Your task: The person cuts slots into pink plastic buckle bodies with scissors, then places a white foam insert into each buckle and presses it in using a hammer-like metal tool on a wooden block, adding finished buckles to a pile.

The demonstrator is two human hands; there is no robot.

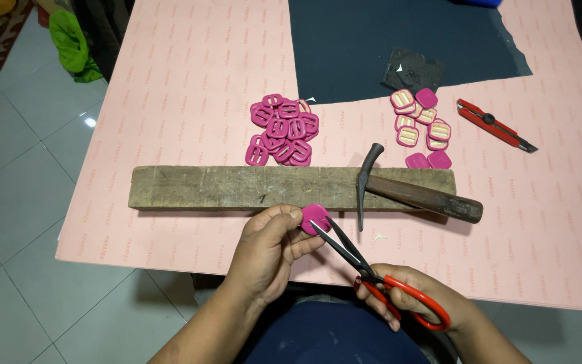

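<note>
while the small pink piece (314, 219) sits pinched at the near edge of the wooden block (291, 187), the open blades of the red-handled scissors (372, 273) meet it from the right, their tips resting on its face. the left hand (267, 253) is curled closed around the piece, thumb and forefinger gripping its left rim, the other fingers folded under. the right hand (415, 303) is closed through the red loops, low and near the body, with the blades parted rather than shut.

the risk, as i judge it, lies in how close the blade tips stand to the left fingertips: a slip of the pink piece in that narrow pinch, or a hard squeeze, could carry the steel onto the thumb. the piece is small and looks smooth, so it could also twist out of the grip and drop off the near edge of the worktop (170, 81).

the left wrist is bent slightly, the forearm coming in from the near left; the right forearm comes up from the near right, the scissors angled up and to the left.

farther out, a hammer (412, 192) lies across the right end of the block, its dark head hanging over the near side. beyond the block sits a heap of pink buckles (283, 129), and to its right a smaller group of pink-and-cream buckles (422, 125). a red utility knife (496, 125) lies at far right, and a dark sheet (399, 40) covers the far middle of the pink covering.
</note>
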